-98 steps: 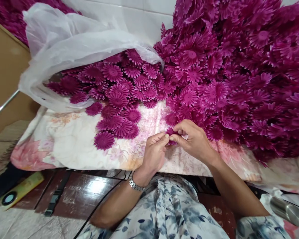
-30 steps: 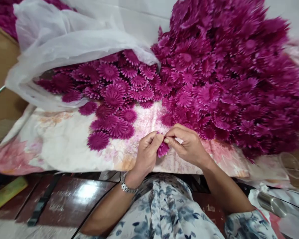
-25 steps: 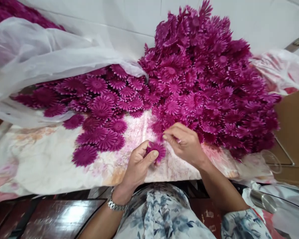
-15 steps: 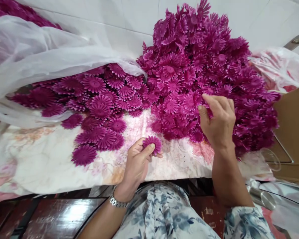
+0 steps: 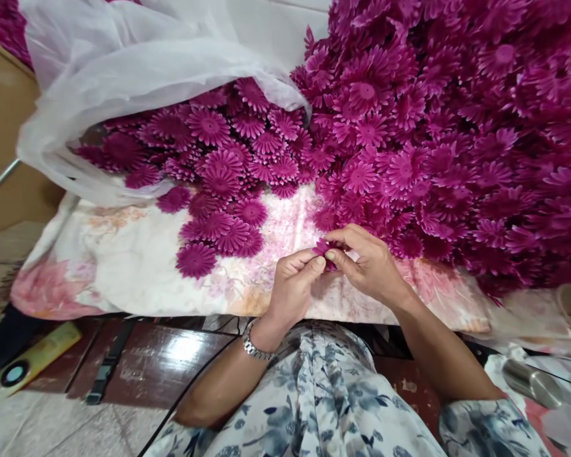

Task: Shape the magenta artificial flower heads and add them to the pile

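Near the front edge of the floral cloth, a small magenta flower [image 5: 321, 247] is pinched between my two hands. My left hand [image 5: 295, 282], with a metal watch at the wrist, holds its left side between thumb and finger. On the other side, my right hand [image 5: 368, 263] grips it with thumb and forefinger; the fingers partly cover the flower. A large heap of magenta flowers [image 5: 438, 146] rises behind and to the right. Overlapping flowers [image 5: 221, 181] spread from a white translucent bag [image 5: 137, 70] at the left.
The floral cloth [image 5: 124, 273] covers the work surface. Brown cardboard [image 5: 14, 133] stands at the far left. A metal cylinder [image 5: 533, 383] lies at the lower right. Below the cloth, a black strap [image 5: 105, 374] and a yellow object [image 5: 42, 355] are visible at the lower left.
My right hand has come down from the heap to the flower in my left hand and now grips it too. The view has shifted, bringing the left cardboard and yellow object into sight.
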Tool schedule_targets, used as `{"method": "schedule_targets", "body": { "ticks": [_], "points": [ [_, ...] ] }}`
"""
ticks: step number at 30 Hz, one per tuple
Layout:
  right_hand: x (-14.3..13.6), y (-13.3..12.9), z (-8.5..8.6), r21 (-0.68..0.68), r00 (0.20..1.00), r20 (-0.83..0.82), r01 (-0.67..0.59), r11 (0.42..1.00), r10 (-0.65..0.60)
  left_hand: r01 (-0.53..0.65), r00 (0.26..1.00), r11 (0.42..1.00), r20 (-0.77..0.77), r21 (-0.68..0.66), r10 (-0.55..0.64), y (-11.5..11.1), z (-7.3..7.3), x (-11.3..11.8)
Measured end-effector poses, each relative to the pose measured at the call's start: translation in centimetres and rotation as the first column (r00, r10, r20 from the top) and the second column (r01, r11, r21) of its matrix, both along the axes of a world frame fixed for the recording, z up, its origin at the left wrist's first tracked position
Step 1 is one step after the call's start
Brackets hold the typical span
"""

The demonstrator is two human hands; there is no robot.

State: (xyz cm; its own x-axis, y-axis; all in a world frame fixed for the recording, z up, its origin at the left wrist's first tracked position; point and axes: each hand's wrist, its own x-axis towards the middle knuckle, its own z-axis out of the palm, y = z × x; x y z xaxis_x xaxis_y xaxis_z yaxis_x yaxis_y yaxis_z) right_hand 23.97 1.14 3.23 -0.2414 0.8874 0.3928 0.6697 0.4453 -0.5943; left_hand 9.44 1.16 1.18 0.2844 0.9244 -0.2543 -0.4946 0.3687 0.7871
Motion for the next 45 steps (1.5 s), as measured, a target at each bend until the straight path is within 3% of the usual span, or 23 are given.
{"method": "schedule_targets", "body": {
  "ticks": [4,8,12,18,28,34,39,45],
  "points": [
    [-0.6,-0.6,0.0,0.08,0.996,0.084,-0.004,0.997,-0.003,-0.054,0.992,0.994,-0.111,0.096,0.065,-0.1,-0.5,0.1],
    [-0.8,-0.9,0.4,0.083,0.994,0.083,0.07,0.994,-0.077,-0.079,0.996,0.996,-0.053,-0.034,0.077,0.1,-0.2,0.2],
    [-0.6,-1.0,0.7,0.043,0.99,-0.021,0.142,0.989,-0.141,-0.081,0.996,0.989,-0.046,-0.123,0.076,0.2,0.4,0.2],
    [-0.3,-1.2,0.0,-0.082,0.987,-0.135,0.072,0.994,-0.083,-0.036,0.999,0.999,-0.026,-0.001,0.036,-0.1,0.1,-0.1],
    [-0.9,-1.6,0.9,0.039,0.985,-0.126,0.121,0.992,-0.115,-0.023,0.986,0.997,-0.166,0.071,0.035,-0.1,-0.7,-0.2],
    [-0.8,-0.7,0.7,0.059,0.998,-0.019,-0.06,0.996,0.061,0.096,0.993,0.994,-0.06,-0.045,-0.099,-0.2,-0.7,-0.6],
    [-1.0,-0.8,0.0,0.09,0.999,0.02,0.037,0.995,-0.039,0.219,0.971,0.974,-0.108,0.052,-0.212,-0.3,-0.8,-1.2],
    [-1.5,-1.3,-0.3,0.068,0.985,-0.019,0.173,0.983,-0.172,0.2,0.961,0.974,-0.215,0.108,-0.173,-0.5,-1.4,-1.6]
  ]
}}
